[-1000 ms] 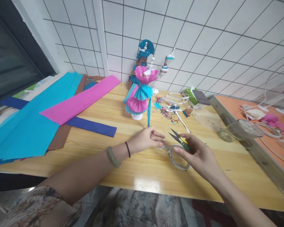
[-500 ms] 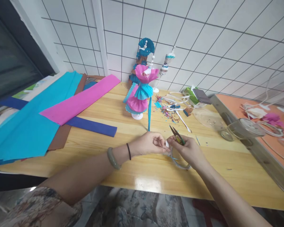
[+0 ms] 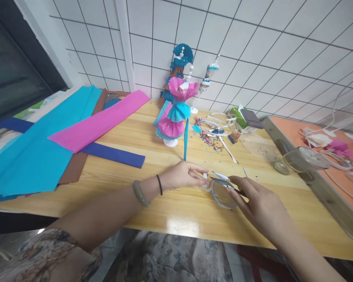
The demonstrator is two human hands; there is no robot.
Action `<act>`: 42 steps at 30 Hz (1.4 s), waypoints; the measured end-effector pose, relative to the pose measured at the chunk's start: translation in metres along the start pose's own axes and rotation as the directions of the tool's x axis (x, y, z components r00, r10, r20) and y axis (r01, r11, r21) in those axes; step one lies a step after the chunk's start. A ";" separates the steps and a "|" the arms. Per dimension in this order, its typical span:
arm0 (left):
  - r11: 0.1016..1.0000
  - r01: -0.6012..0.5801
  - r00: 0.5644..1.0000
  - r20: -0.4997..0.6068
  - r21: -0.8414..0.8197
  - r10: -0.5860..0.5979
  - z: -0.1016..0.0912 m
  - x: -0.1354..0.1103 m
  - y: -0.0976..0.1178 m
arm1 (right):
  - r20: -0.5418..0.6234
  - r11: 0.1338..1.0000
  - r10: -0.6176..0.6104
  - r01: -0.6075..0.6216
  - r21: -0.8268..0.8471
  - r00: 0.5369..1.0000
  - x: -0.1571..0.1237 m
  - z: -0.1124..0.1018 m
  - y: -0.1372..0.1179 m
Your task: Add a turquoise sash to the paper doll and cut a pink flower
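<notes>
Clear plastic, the tape roll (image 3: 223, 206) lies flat on the wooden table (image 3: 170, 211) just below the centre of the frame, between the two hands. The left hand (image 3: 182, 176) has thumb and fingertip pinched together on a small white tape end (image 3: 205, 176) pulled out from the roll's left edge. The right hand (image 3: 260, 203) comes in from the lower right, its fingers closed around the handle of a small pair of snips (image 3: 221, 178); the blades point left over the roll's upper rim, just beside the tape end. Above the hands a narrow teal strip (image 3: 185, 145) stands beside a pink and teal paper doll (image 3: 176, 113) on a white foot, with another teal doll behind it against the tiled wall (image 3: 253, 47). Coloured scraps (image 3: 209, 140) lie to the right of the dolls. Turquoise (image 3: 38, 149), pink (image 3: 100, 123) and dark blue (image 3: 114, 155) paper sheets overlap at the left of the frame.
</notes>
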State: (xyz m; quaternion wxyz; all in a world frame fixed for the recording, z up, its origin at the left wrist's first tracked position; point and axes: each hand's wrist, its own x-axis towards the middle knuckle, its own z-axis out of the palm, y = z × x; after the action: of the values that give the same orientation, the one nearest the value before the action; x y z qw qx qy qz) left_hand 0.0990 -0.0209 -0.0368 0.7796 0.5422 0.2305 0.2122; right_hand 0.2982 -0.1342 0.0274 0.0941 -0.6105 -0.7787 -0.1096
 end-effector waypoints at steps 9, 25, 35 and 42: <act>0.996 0.057 0.998 0.012 -0.067 -0.057 0.000 -0.001 0.005 | -0.056 0.982 -0.134 0.125 -0.142 0.989 -0.002 0.002 -0.004; 0.999 0.036 0.999 0.005 0.015 -0.036 -0.004 -0.001 0.004 | -0.061 0.985 -0.115 0.106 -0.138 0.991 0.000 0.002 -0.010; 0.995 0.062 0.998 0.026 -0.076 -0.060 -0.002 -0.002 0.008 | -0.047 0.990 -0.116 0.111 -0.090 0.992 -0.003 0.004 -0.013; 0.991 0.094 0.995 0.041 -0.097 -0.090 0.000 -0.004 0.009 | -0.070 0.995 -0.077 0.072 -0.064 0.995 -0.003 0.008 -0.019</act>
State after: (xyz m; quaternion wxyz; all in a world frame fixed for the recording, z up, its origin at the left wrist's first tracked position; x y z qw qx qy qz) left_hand 0.0948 -0.0205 -0.0273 0.8184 0.4957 0.2304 0.1773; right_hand 0.2801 -0.1387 0.0177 0.0995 -0.5792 -0.7933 -0.1589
